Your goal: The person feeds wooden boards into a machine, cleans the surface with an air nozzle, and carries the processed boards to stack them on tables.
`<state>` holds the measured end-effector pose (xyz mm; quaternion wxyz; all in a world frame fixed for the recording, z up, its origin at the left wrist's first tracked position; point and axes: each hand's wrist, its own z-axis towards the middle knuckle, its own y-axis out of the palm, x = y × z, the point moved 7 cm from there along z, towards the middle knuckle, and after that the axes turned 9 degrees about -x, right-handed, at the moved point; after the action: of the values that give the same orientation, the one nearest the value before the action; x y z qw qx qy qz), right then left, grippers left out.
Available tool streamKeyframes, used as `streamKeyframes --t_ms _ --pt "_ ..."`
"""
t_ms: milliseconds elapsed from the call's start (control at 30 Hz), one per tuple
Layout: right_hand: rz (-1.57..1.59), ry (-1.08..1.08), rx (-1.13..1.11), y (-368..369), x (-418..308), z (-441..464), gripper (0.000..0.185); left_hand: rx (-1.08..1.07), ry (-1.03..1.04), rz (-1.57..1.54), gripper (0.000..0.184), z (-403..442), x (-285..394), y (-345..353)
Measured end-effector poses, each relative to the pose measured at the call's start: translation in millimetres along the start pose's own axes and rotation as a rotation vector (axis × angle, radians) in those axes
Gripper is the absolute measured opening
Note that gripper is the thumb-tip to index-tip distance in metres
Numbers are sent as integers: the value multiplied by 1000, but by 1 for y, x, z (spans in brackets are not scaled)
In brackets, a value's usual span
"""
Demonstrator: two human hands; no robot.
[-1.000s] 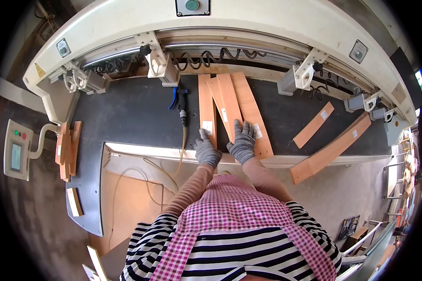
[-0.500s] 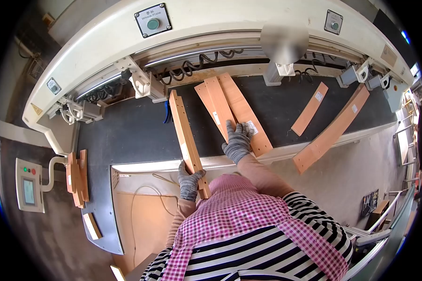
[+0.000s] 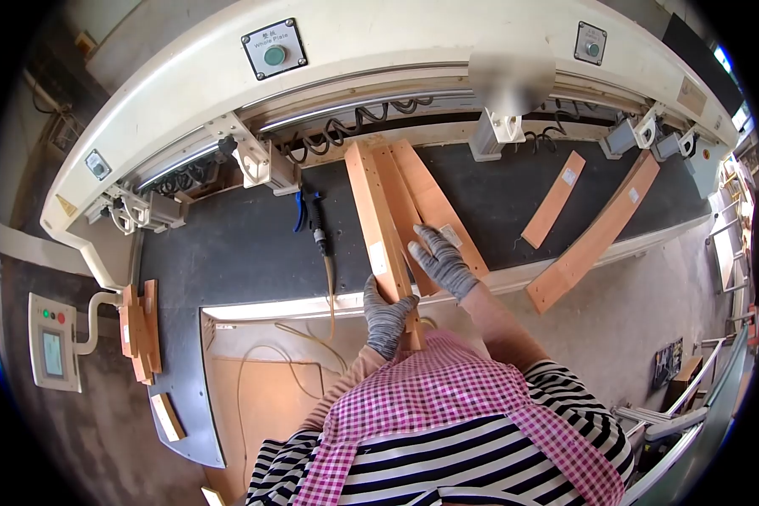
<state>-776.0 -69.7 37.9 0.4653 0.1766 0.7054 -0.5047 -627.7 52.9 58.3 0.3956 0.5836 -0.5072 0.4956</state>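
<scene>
- The held board (image 3: 369, 207) runs up the middle of the frame, its near end past the table's front edge, close to the apron (image 3: 422, 379). A white label (image 3: 379, 256) faces up. Whether its far end rests on anything cannot be told.
- The left hand (image 3: 386, 320) is closed around that board near its lower end, thumb on the upper face.
- The right hand (image 3: 443, 266) has its fingers loosely spread and grips nothing; it is over the neighbouring boards, and whether the fingertips touch them is unclear.
- Just right of the held board lie a narrow board (image 3: 399, 198), partly hidden by it, and a wide board (image 3: 431, 198).
- By the look of it, the handling is partway: one board is in hand, while these two lie ungripped on the dark tabletop (image 3: 236, 253).
- Left of centre lies an air gun (image 3: 315, 223) with a blue lever, not in use.
- Toward the right, a short board (image 3: 554, 200) and a long board (image 3: 594, 240) lie apart from the hands; at lower left are a stack of pieces (image 3: 135, 333) and a small block (image 3: 168, 417). Which of these are finished and which remain cannot be told.
- Across the top spans the machine's pale beam (image 3: 160, 110); the control panel (image 3: 54, 341) stands at far left.
</scene>
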Motion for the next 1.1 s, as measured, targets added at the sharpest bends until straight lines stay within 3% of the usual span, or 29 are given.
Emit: streamKeyframes --t_ms 33,67,133,200,267,300,333,400,433,500,533,600,667,700,800,833,867,933,1033,1100 --pt "370 95 -20 12 -6 -6 88 -1 26 24 88 6 -5 9" --pt "514 68 -122 23 -22 -9 93 -5 47 50 90 11 -11 19" --pt "-23 166 27 0 -62 -21 95 -108 44 6 100 19 8 46" --pt "156 166 50 -5 -34 -6 94 -36 103 600 110 15 31 47" --pt "415 94 -12 -19 -15 6 93 -170 94 501 114 29 40 53" --pt "437 108 -40 -25 -7 10 83 -242 86 450 115 32 40 56" --pt "80 162 -80 -33 -7 15 79 -259 147 -145 112 57 -6 52" --pt "-627 269 -149 -51 -19 15 71 -27 -9 -274 103 86 -35 27" --pt "-680 306 -135 -62 -37 7 66 -59 -77 -318 99 97 -42 26" --pt "-429 285 -42 -66 5 11 71 -139 -278 -363 94 131 -60 36" --pt "-305 268 0 -64 33 15 74 -277 -283 -482 86 136 -57 47" --pt "-95 277 63 -68 59 11 81 -239 -278 -524 55 133 -47 60" --pt "85 324 108 -71 65 8 90 -119 -337 -571 58 127 -36 73" --pt "89 351 37 -67 62 8 108 -58 -365 -594 60 126 -34 75" --pt "-648 343 -168 -64 -35 -5 119 -227 -471 -851 72 140 -74 85" --pt "-667 358 -205 -49 -43 -5 123 -280 -457 -789 79 147 -82 86" --pt "-514 456 -267 -43 -41 -3 120 -243 -525 -771 78 131 -53 89" --pt "-388 558 -168 -42 -31 1 112 -245 -509 -773 76 142 -74 87" --pt "-146 330 0 -48 1 2 106 -275 -419 -823 70 147 -76 84" --pt "-120 306 44 -55 10 -1 104 -199 -376 -612 76 141 -66 79"
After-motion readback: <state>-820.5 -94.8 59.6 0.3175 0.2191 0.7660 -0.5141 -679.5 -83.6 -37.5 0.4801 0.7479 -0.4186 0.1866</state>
